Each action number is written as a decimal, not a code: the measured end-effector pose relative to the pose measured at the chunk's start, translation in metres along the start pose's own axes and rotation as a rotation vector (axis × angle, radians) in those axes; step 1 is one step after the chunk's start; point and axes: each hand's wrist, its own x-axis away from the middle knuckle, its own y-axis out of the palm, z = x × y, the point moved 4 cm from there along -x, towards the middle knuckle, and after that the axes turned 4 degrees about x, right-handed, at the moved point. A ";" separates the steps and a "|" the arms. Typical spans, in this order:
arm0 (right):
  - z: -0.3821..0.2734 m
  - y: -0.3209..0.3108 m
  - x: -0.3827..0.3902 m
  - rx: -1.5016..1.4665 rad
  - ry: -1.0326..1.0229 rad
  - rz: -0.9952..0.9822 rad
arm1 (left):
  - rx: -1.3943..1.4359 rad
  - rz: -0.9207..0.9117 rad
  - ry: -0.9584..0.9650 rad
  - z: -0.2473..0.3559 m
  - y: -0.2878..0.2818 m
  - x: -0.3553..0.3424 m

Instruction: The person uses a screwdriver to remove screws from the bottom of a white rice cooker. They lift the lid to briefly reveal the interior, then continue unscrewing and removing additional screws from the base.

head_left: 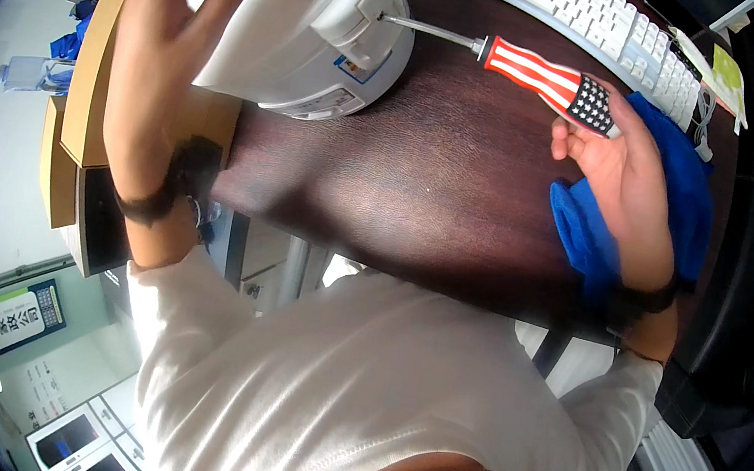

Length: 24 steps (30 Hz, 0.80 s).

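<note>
A white rice cooker [293,43] lies at the far left of the table, with its side part facing right. The shaft of a screwdriver [536,77] reaches that side part, and its tip meets a small dark spot there. The handle has red and white stripes and a dark end with white stars. My right hand [629,169] has its fingers closed round the handle's end. My left hand [164,45] is at the cooker's left side with thumb and fingers apart; its fingertips run out at the top edge. Whether the palm touches the cooker I cannot tell.
A blue cloth [578,229] lies beneath my right hand. Behind it are a white keyboard [586,25] and a cable [704,112]. Cardboard boxes [99,66] and a clear plastic bottle [34,74] stand at the left. The dark table [383,189] curves along its front edge.
</note>
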 end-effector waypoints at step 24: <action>-0.004 0.002 0.003 1.118 -0.596 -0.053 | -0.119 -0.131 0.106 -0.043 0.025 -0.016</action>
